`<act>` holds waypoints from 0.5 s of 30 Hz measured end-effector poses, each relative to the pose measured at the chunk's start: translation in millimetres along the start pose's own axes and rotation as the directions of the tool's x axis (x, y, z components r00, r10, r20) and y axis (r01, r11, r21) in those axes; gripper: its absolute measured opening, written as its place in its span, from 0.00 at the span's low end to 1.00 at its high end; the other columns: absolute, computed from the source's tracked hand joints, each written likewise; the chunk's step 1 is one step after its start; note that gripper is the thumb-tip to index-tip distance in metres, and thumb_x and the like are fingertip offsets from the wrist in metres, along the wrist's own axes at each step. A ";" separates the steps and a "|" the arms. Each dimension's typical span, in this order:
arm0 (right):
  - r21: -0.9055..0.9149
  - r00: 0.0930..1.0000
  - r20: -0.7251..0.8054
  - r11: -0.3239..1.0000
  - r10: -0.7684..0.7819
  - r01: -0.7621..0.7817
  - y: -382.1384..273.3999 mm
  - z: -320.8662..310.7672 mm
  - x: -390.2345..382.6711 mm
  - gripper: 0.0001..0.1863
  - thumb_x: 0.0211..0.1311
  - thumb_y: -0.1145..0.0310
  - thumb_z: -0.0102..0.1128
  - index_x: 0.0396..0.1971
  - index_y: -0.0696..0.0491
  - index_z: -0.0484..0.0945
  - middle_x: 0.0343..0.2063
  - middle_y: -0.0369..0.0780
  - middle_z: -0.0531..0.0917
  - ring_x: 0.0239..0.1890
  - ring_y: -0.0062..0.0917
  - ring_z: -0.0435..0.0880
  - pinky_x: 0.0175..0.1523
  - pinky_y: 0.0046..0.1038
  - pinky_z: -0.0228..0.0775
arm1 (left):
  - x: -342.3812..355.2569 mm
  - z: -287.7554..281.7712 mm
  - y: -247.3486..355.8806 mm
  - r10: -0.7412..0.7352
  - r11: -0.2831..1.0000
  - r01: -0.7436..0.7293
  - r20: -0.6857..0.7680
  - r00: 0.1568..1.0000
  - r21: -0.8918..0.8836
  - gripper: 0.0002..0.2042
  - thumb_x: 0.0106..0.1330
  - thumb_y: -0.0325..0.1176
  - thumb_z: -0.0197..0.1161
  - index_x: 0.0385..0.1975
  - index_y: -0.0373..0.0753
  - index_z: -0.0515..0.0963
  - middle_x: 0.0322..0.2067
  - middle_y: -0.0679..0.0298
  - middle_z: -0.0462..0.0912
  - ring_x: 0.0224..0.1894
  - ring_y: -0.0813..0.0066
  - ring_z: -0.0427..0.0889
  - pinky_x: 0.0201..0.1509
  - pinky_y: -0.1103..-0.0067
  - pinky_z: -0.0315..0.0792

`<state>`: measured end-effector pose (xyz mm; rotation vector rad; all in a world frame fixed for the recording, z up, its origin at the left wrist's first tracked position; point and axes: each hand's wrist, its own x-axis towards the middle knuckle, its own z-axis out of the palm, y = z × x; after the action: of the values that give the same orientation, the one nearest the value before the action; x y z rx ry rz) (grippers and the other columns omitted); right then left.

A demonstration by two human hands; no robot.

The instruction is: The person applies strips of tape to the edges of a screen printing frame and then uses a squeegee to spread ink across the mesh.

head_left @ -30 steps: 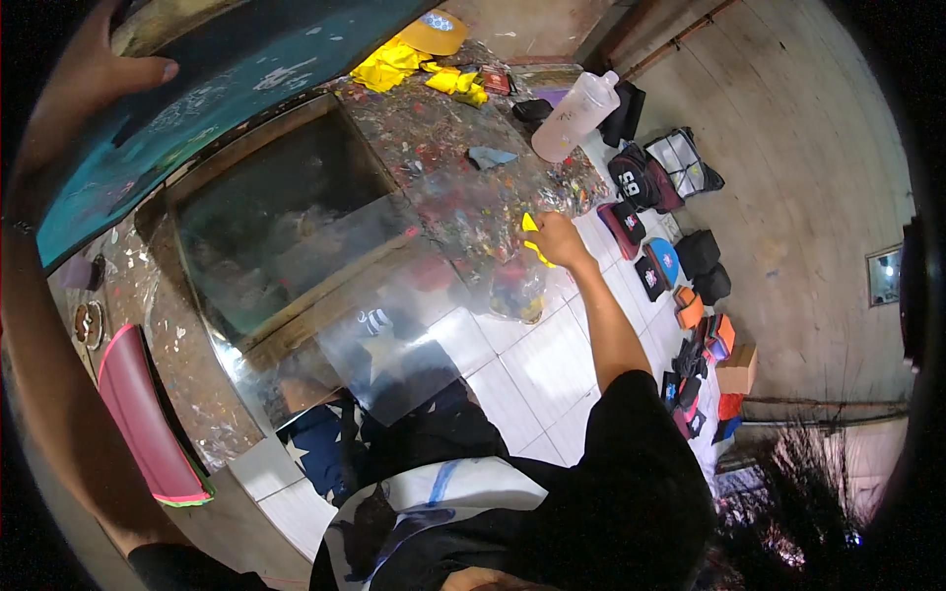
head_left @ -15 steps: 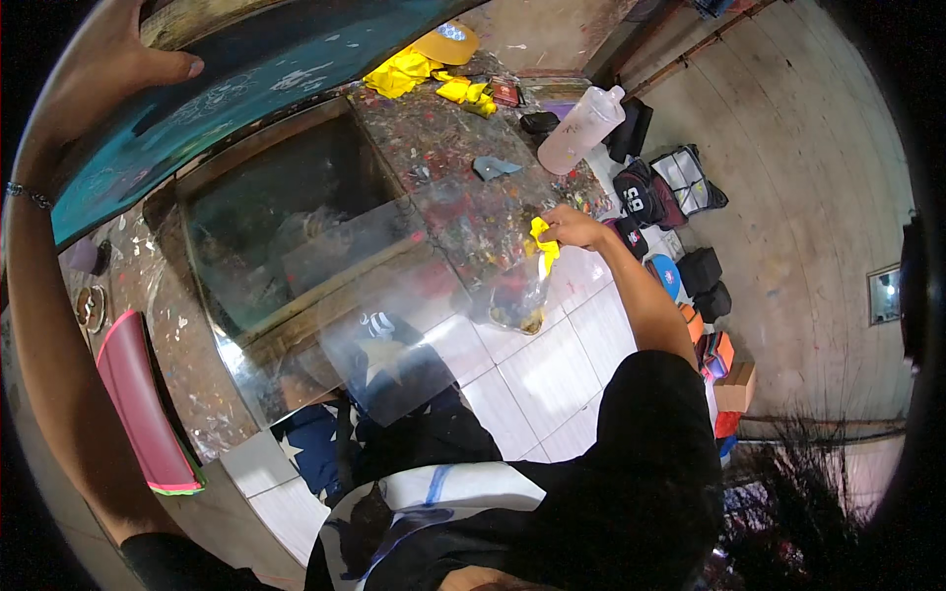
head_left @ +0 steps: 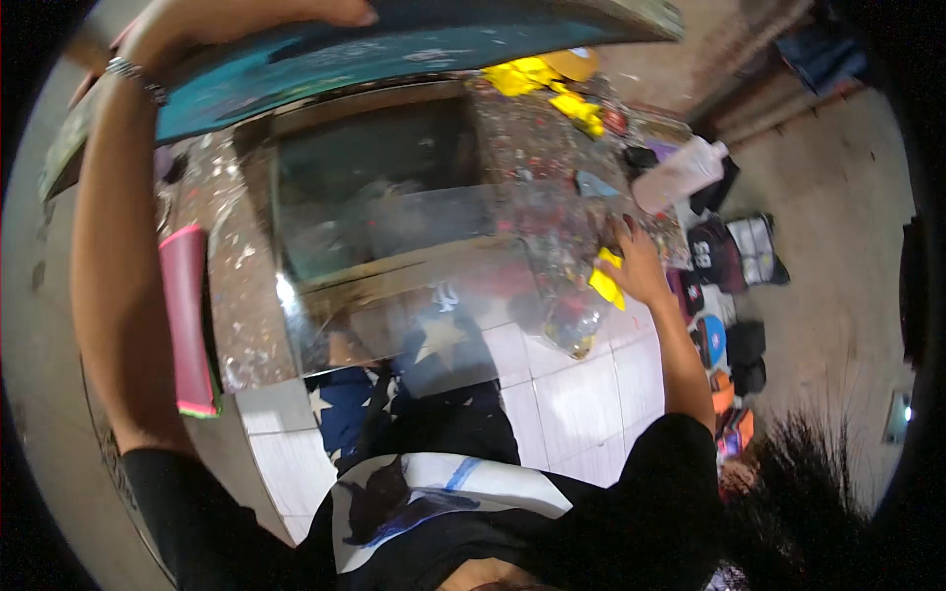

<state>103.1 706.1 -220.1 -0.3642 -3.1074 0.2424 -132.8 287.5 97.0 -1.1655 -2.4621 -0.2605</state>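
Along the top, my left hand (head_left: 266, 12) grips the edge of a raised wood-edged teal screen frame (head_left: 394, 74), its thumb stretched along the edge. Part of that hand is cut off by the picture's rim. My right hand (head_left: 642, 264) rests at the right side of the paint-spattered tabletop (head_left: 241, 325), its fingers apart and slightly blurred. A crumpled yellow piece (head_left: 606, 284) lies against its thumb side; no clear grip on it shows. A clear sheet (head_left: 434, 295) overlaps a dark glass panel (head_left: 374, 167) set in the table and sticks out over the near edge.
A translucent bottle (head_left: 680, 175) and a grey-blue scrap (head_left: 594, 184) are beyond my right hand. Yellow cloth (head_left: 517, 77) and a tan cap (head_left: 572, 64) lie at the back. A pink roll (head_left: 187, 315) stands left; bags and caps (head_left: 714, 256) line the right.
My left hand and the screen frame have swung rightward across the top as the view turned. My right hand has loosened from its pinch on the yellow piece, fingers reaching farther over the table.
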 end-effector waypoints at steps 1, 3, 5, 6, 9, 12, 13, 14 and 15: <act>-0.203 0.997 -0.017 0.976 -0.079 0.074 4.3 9.2 -5.8 0.42 0.60 0.40 0.61 0.70 0.48 0.66 0.71 0.53 0.61 0.72 0.51 0.60 0.71 0.53 0.54 | 5.4 12.6 -7.1 0.026 0.998 -0.025 0.016 1.000 -0.052 0.41 0.42 0.45 0.77 0.57 0.28 0.73 0.50 0.45 0.81 0.53 0.55 0.81 0.61 0.68 0.73; -0.137 0.998 0.054 0.990 -0.034 0.041 -9.3 22.3 6.3 0.42 0.60 0.38 0.59 0.72 0.42 0.63 0.73 0.51 0.56 0.73 0.54 0.54 0.73 0.54 0.48 | 2.7 13.4 -15.2 0.019 0.996 -0.013 0.069 0.997 -0.088 0.39 0.44 0.44 0.75 0.56 0.26 0.72 0.47 0.44 0.81 0.51 0.55 0.81 0.58 0.68 0.75; -0.090 0.991 0.130 0.996 0.021 -0.010 -24.1 27.7 19.4 0.42 0.61 0.36 0.57 0.74 0.36 0.60 0.76 0.48 0.52 0.75 0.57 0.48 0.74 0.56 0.43 | -4.4 16.6 -18.4 0.013 0.993 0.001 0.114 0.993 -0.120 0.37 0.46 0.42 0.75 0.56 0.28 0.72 0.46 0.45 0.80 0.50 0.55 0.81 0.57 0.68 0.76; -0.095 0.994 0.106 0.995 -0.004 0.014 -35.0 30.4 26.0 0.42 0.61 0.38 0.58 0.73 0.36 0.60 0.76 0.47 0.52 0.75 0.53 0.49 0.75 0.55 0.43 | -10.7 18.3 -16.4 -0.001 0.992 0.018 0.136 0.991 -0.127 0.36 0.46 0.40 0.74 0.57 0.30 0.72 0.47 0.46 0.80 0.50 0.56 0.81 0.56 0.68 0.76; -0.093 0.996 0.073 0.994 -0.056 0.062 -50.2 33.9 42.8 0.40 0.62 0.38 0.57 0.73 0.35 0.61 0.75 0.46 0.53 0.76 0.49 0.50 0.74 0.55 0.43 | -35.1 35.5 -3.8 -0.037 0.991 0.049 0.099 0.994 -0.125 0.39 0.43 0.31 0.76 0.62 0.40 0.71 0.56 0.52 0.79 0.57 0.52 0.79 0.62 0.65 0.73; -0.089 0.993 0.110 0.994 -0.052 0.062 -53.0 32.4 49.4 0.40 0.63 0.37 0.56 0.73 0.35 0.61 0.76 0.45 0.51 0.76 0.49 0.48 0.74 0.57 0.42 | -67.5 72.2 5.9 0.116 0.991 -0.120 -0.063 0.991 -0.061 0.37 0.41 0.37 0.78 0.56 0.39 0.72 0.46 0.54 0.80 0.48 0.51 0.81 0.52 0.64 0.75; -0.103 0.995 0.089 0.993 -0.054 0.063 -52.3 33.1 49.4 0.40 0.63 0.36 0.56 0.72 0.36 0.63 0.75 0.46 0.55 0.75 0.52 0.50 0.74 0.57 0.43 | -77.5 79.7 15.5 0.132 0.990 -0.133 -0.043 0.990 -0.040 0.37 0.40 0.37 0.79 0.55 0.38 0.71 0.44 0.54 0.80 0.47 0.53 0.81 0.50 0.65 0.74; -0.114 0.996 0.068 0.991 -0.065 0.072 -54.7 34.7 50.0 0.39 0.63 0.36 0.55 0.71 0.38 0.64 0.73 0.48 0.58 0.74 0.54 0.52 0.74 0.57 0.44 | -93.1 89.7 22.2 0.140 0.989 -0.144 -0.098 0.985 -0.044 0.35 0.41 0.36 0.77 0.53 0.38 0.71 0.41 0.56 0.78 0.46 0.56 0.80 0.49 0.66 0.73; -0.113 0.995 0.071 0.991 -0.069 0.077 -51.7 38.5 51.4 0.39 0.63 0.36 0.55 0.71 0.38 0.64 0.73 0.48 0.58 0.74 0.54 0.52 0.74 0.57 0.44 | -108.4 101.6 29.1 0.147 0.986 -0.157 -0.159 0.976 -0.049 0.33 0.42 0.35 0.75 0.52 0.37 0.70 0.38 0.59 0.76 0.45 0.59 0.78 0.49 0.67 0.72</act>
<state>40.4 662.3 -251.0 -0.2473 -3.2020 0.0751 -76.6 264.0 -41.6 -1.3008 -2.2322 -0.3702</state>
